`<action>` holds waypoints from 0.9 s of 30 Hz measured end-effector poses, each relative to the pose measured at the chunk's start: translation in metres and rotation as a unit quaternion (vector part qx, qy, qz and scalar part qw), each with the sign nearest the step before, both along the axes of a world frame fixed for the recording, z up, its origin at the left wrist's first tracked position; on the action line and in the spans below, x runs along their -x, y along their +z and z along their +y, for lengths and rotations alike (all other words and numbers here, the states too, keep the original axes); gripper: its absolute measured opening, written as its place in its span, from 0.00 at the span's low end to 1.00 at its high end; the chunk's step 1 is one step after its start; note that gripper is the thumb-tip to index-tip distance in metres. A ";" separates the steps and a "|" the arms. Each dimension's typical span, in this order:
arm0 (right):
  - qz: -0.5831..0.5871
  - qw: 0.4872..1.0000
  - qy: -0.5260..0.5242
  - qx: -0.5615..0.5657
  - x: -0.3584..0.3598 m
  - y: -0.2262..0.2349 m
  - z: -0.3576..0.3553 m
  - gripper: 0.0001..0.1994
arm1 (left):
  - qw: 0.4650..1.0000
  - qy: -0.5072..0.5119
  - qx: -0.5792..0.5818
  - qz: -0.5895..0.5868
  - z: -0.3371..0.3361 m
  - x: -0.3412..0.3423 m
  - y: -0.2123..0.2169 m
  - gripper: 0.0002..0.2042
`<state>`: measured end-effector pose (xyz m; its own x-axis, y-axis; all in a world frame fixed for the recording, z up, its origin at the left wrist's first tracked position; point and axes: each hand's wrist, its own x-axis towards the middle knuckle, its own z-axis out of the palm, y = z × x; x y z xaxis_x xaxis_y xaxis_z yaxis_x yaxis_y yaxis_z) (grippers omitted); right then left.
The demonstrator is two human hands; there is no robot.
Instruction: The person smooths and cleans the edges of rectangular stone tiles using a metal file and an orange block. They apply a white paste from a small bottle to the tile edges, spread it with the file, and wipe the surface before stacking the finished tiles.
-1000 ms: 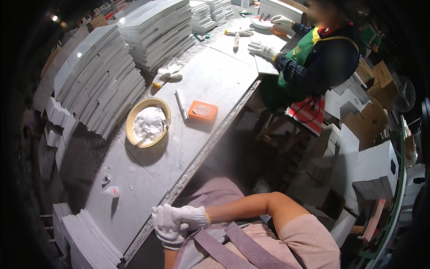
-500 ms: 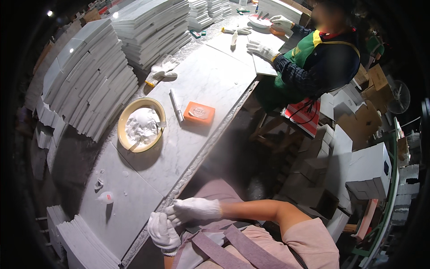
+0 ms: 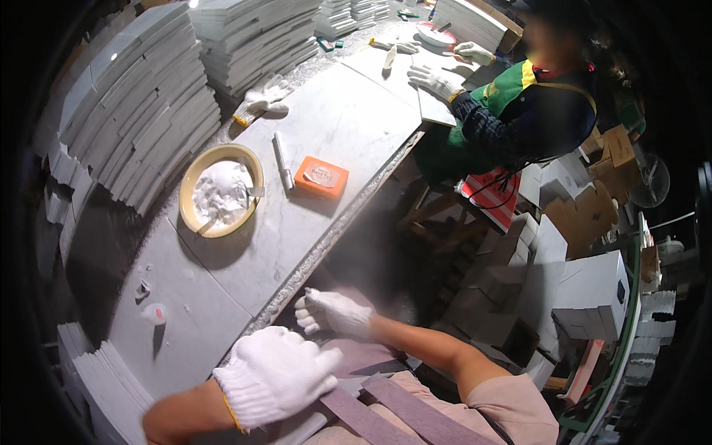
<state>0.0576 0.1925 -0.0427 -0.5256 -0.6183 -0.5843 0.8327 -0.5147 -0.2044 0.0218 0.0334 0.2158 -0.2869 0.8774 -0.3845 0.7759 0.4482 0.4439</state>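
Both my hands wear white knit gloves. Large at the lower edge, my left hand point(image 3: 278, 374) shows its back, its fingers bent inward; the palm and anything in it are hidden. Just beyond it, off the table's near edge, my right hand point(image 3: 335, 311) has its fingers loosely bent and a little apart, with nothing visible in them. The two hands are apart. On the marble-topped table point(image 3: 297, 245) stands a yellow bowl point(image 3: 248, 167) of white powdery material point(image 3: 222, 189), with flat tools at its rim. Right of it lie a white marker-like stick point(image 3: 282, 160) and an orange box point(image 3: 321, 178).
Stacks of pale slabs point(image 3: 137, 104) line the far left. Spare white gloves point(image 3: 263, 100) lie behind the bowl; a small white cup point(image 3: 154, 314) is at near left. A co-worker in a green apron point(image 3: 512, 81) works at the table's far end. Boxes point(image 3: 589, 293) stand right.
My hands have separated. The left has risen nearer to view, and the right has shifted slightly right and away. The co-worker's far hand has moved off the red-rimmed bowl. The view has shifted slightly.
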 end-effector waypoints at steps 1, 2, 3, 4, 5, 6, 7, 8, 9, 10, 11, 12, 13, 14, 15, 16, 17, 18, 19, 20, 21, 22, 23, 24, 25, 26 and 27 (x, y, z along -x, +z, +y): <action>-0.011 1.000 -0.015 0.018 0.003 -0.002 0.000 0.18 | 0.999 -0.037 0.013 0.000 0.008 0.000 0.016 0.12; -0.028 0.998 -0.027 0.042 0.005 -0.004 0.000 0.18 | 0.998 -0.059 0.008 0.005 0.016 0.000 0.030 0.12; -0.046 0.996 -0.037 0.067 0.006 -0.008 0.000 0.20 | 0.995 -0.092 0.029 0.027 0.025 -0.001 0.043 0.15; -0.057 0.997 -0.034 0.043 0.006 -0.012 0.001 0.19 | 0.988 -0.136 0.066 0.041 0.033 -0.004 0.055 0.17; -0.065 0.996 -0.039 0.049 0.006 -0.017 0.002 0.19 | 0.982 -0.161 0.081 0.057 0.038 -0.003 0.065 0.17; -0.073 0.995 -0.045 0.056 0.005 -0.022 0.002 0.19 | 0.978 -0.179 0.076 0.069 0.047 -0.005 0.071 0.17; -0.073 0.995 -0.047 0.044 0.003 -0.027 0.005 0.19 | 0.976 -0.190 0.075 0.081 0.053 -0.005 0.078 0.17; -0.029 0.995 -0.032 0.087 0.004 -0.033 0.006 0.26 | 0.973 -0.198 0.071 0.091 0.060 -0.006 0.082 0.18; -0.006 0.994 -0.031 0.100 0.001 -0.037 0.008 0.27 | 0.971 -0.205 0.067 0.098 0.065 -0.006 0.085 0.18; -0.011 0.996 -0.029 0.079 0.001 -0.041 0.010 0.27 | 0.970 -0.211 0.062 0.104 0.070 -0.006 0.087 0.18; -0.012 0.996 -0.032 0.083 0.000 -0.044 0.011 0.27 | 0.969 -0.214 0.059 0.108 0.073 -0.007 0.089 0.18; -0.025 0.996 -0.029 0.078 0.000 -0.047 0.012 0.27 | 0.968 -0.218 0.056 0.112 0.076 -0.008 0.090 0.19; -0.021 0.995 -0.025 0.096 0.000 -0.048 0.013 0.27 | 0.967 -0.219 0.053 0.115 0.078 -0.010 0.090 0.19; -0.021 0.992 -0.022 0.122 0.002 -0.048 0.013 0.27 | 0.967 -0.221 0.048 0.119 0.080 -0.011 0.090 0.19; -0.036 0.995 -0.025 0.091 0.002 -0.048 0.013 0.27 | 0.966 -0.222 0.042 0.122 0.081 -0.013 0.090 0.19; -0.041 0.996 -0.025 0.070 0.003 -0.048 0.012 0.26 | 0.967 -0.222 0.039 0.122 0.083 -0.015 0.090 0.20; -0.025 0.994 -0.023 0.101 0.004 -0.046 0.012 0.26 | 0.967 -0.221 0.037 0.124 0.084 -0.017 0.090 0.20; -0.028 0.990 -0.019 0.139 0.005 -0.045 0.011 0.26 | 0.967 -0.219 0.035 0.124 0.085 -0.018 0.091 0.20; -0.048 0.996 -0.022 0.078 0.005 -0.043 0.010 0.26 | 0.968 -0.216 0.032 0.123 0.086 -0.019 0.091 0.20; -0.046 0.996 -0.025 0.070 0.005 -0.041 0.010 0.27 | 0.968 -0.215 0.028 0.124 0.086 -0.020 0.093 0.21; -0.050 0.995 -0.027 0.086 0.005 -0.039 0.010 0.27 | 0.969 -0.211 0.022 0.123 0.087 -0.020 0.093 0.21; -0.067 0.994 -0.031 0.076 0.006 -0.037 0.009 0.27 | 0.970 -0.210 0.015 0.123 0.088 -0.021 0.095 0.21; -0.046 0.994 -0.032 0.089 0.006 -0.035 0.010 0.27 | 0.971 -0.208 0.008 0.119 0.088 -0.021 0.096 0.21; -0.027 0.995 -0.024 0.096 0.006 -0.033 0.010 0.28 | 0.971 -0.206 0.002 0.119 0.089 -0.021 0.097 0.22; -0.009 0.995 -0.022 0.093 0.005 -0.031 0.010 0.28 | 0.973 -0.200 0.000 0.117 0.087 -0.022 0.097 0.22; 0.003 0.997 -0.017 0.070 0.005 -0.030 0.010 0.28 | 0.974 -0.195 -0.007 0.115 0.087 -0.021 0.096 0.22; 0.004 0.996 -0.018 0.088 0.005 -0.030 0.010 0.28 | 0.976 -0.185 -0.015 0.112 0.087 -0.022 0.093 0.22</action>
<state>0.0527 0.2027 -0.0725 -0.5527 -0.6920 -0.4643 0.8123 -0.5718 -0.1148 0.0436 0.1202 0.3088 -0.0217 0.9466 -0.3216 0.9617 0.1076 0.2520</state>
